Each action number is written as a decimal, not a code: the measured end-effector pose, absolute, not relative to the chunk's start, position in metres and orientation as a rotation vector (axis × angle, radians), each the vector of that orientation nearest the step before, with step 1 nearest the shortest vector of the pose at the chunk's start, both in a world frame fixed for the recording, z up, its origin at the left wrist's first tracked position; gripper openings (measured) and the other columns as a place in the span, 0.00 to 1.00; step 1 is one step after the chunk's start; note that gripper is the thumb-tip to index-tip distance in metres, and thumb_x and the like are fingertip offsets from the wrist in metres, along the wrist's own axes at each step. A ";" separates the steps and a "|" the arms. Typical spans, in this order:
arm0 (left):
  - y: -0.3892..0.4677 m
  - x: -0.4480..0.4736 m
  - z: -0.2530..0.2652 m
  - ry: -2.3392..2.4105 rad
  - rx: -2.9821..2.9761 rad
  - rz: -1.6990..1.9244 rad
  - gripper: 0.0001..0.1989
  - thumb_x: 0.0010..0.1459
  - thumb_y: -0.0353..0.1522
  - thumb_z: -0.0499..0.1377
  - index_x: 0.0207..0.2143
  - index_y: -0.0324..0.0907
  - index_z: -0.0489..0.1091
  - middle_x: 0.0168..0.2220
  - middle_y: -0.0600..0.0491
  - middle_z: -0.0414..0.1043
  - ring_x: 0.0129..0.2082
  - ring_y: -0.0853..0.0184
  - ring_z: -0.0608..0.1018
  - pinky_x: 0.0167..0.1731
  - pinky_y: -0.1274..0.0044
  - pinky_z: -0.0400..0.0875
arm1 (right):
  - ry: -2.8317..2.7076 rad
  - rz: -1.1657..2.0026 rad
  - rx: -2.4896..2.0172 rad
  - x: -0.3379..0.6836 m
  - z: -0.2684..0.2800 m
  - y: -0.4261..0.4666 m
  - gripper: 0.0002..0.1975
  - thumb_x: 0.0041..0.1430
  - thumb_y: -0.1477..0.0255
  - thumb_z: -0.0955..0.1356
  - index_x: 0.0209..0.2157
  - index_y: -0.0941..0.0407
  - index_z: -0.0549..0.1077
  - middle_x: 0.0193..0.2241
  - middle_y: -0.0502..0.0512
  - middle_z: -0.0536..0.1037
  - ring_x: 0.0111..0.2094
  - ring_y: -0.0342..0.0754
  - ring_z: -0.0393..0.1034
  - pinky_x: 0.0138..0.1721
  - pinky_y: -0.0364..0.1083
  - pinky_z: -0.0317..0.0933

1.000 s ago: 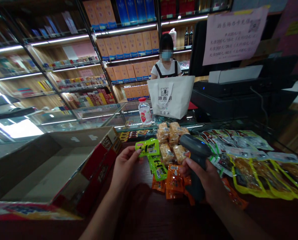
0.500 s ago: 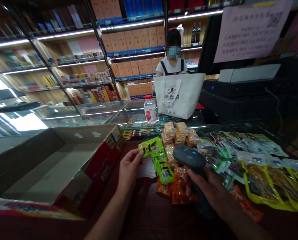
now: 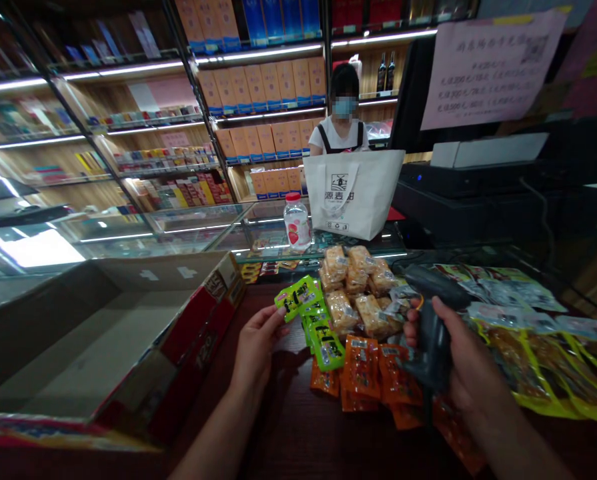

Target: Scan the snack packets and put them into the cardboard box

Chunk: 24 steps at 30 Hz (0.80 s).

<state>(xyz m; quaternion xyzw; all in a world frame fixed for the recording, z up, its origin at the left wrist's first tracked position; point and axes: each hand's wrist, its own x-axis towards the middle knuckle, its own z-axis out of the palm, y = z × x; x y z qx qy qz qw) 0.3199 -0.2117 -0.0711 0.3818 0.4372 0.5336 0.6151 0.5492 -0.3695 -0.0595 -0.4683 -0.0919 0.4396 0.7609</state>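
While the left hand (image 3: 258, 340) pinches a green packet (image 3: 294, 300) by its near left corner between thumb and fingers, the right hand (image 3: 465, 357) is wrapped around the grip of a dark handheld scanner (image 3: 435, 343), which is blurred. The two hands are well apart, with the snack packs lying between and beyond them on the dark red desk (image 3: 288, 413). The pinched packet reaches out past the left fingertips and overlaps the top of the stacked green packets (image 3: 328, 347); whether it touches them I cannot tell. Just right of that stack come the orange packets (image 3: 361, 367), some partly hidden behind the scanner, and farther back sits a cluster of clear-wrapped tan blocks (image 3: 342, 313). Beyond the right hand lie yellow-edged pouches (image 3: 521, 343), the nearest partly covered by that hand. To the left of the left hand, an open cardboard box (image 3: 198, 327) takes up much of the desk. Past the packs, a red-capped bottle (image 3: 297, 230) stands on a glass case (image 3: 258, 237) beside a white tote bag (image 3: 351, 200), which blocks the lower view of a masked person (image 3: 341, 133).
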 end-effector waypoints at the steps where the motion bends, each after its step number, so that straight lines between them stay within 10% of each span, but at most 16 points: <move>1: -0.212 0.320 -0.071 1.008 0.896 1.230 0.21 0.27 0.35 0.78 0.26 0.37 0.79 0.29 0.52 0.79 0.26 0.70 0.77 0.22 0.82 0.72 | -0.273 0.967 -1.036 0.546 -0.060 -0.370 0.21 0.51 0.54 0.78 0.37 0.56 0.75 0.24 0.49 0.78 0.20 0.44 0.70 0.19 0.39 0.67; 24: -0.222 0.327 -0.076 1.009 1.027 1.176 0.20 0.32 0.38 0.77 0.29 0.38 0.81 0.30 0.50 0.81 0.26 0.70 0.77 0.26 0.80 0.72 | -1.206 1.005 -1.347 0.512 -0.068 -0.382 0.19 0.68 0.52 0.64 0.34 0.53 0.66 0.17 0.45 0.74 0.17 0.45 0.70 0.20 0.42 0.64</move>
